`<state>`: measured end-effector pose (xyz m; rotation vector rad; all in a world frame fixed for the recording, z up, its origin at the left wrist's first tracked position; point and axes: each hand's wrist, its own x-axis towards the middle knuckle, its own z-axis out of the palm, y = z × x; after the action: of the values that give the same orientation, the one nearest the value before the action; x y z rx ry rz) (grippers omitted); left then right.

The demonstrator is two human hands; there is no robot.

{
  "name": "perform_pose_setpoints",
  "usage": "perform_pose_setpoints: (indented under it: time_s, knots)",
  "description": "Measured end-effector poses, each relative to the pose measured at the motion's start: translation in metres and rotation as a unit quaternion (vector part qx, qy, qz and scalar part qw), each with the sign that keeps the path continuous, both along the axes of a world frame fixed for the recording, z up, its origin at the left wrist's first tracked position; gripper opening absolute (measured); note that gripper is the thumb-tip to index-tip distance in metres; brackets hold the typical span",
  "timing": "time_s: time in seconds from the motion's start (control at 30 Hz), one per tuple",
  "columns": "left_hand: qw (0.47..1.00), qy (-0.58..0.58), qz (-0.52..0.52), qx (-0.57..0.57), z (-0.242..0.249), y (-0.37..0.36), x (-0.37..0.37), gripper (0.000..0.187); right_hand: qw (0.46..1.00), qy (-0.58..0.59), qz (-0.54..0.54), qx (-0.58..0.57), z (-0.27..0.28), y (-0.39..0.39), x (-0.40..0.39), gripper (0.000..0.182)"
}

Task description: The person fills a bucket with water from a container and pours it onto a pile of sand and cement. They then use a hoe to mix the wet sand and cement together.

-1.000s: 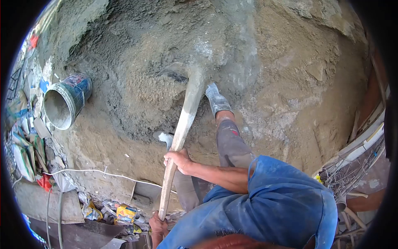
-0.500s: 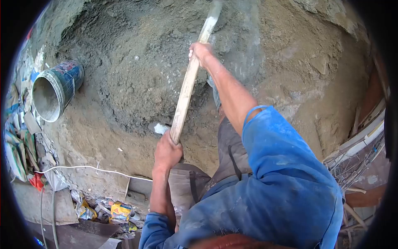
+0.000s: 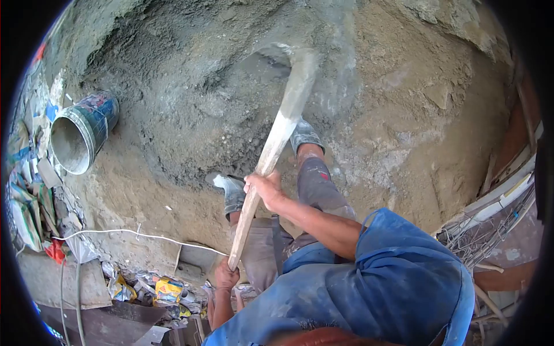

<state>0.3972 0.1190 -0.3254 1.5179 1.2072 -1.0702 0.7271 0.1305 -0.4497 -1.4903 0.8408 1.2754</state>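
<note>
right hand closed round mid-shaft of long pale wooden hoe handle | left hand closed round near end | blade far, buried in grey-brown sand-cement heap | advice: pull low, feet clear

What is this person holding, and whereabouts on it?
A long wooden handle: right hand grips mid-shaft, left hand its near end.
</note>
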Motion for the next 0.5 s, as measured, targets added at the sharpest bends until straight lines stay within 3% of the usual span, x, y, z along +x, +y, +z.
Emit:
perform_pose_setpoints:
  time_s: [0.1, 0.17, 0.2, 0.27, 0.33, 0.47, 0.5]
  knots:
    - [0.980, -0.197, -0.002, 0.041, -0.119, 0.028, 0.123, 0.029, 0.988, -0.144, -0.058, -0.001, -0.075, 0.001, 0.137, 0.011]
    - [0.975, -0.219, -0.033, 0.003, -0.172, 0.049, 0.237, 0.041, 0.967, -0.248, -0.039, -0.044, -0.122, 0.003, 0.239, 0.017]
    - [0.957, -0.286, -0.036, 0.044, -0.199, 0.048, 0.278, 0.043, 0.950, -0.299, -0.025, -0.085, -0.147, 0.005, 0.283, 0.019]
    - [0.968, -0.247, -0.044, -0.014, -0.190, 0.074, 0.362, 0.046, 0.925, -0.341, 0.055, -0.156, -0.179, 0.007, 0.336, 0.026]
    - [0.972, -0.226, -0.052, -0.038, -0.171, 0.087, 0.374, 0.048, 0.921, -0.328, 0.085, -0.191, -0.210, 0.009, 0.342, 0.027]
    - [0.980, -0.178, -0.075, -0.046, -0.138, 0.105, 0.290, 0.045, 0.929, -0.281, 0.098, -0.221, -0.199, 0.026, 0.243, 0.038]
    - [0.982, -0.170, -0.075, -0.047, -0.126, 0.110, 0.264, 0.045, 0.918, -0.283, 0.114, -0.253, -0.175, 0.040, 0.203, 0.045]
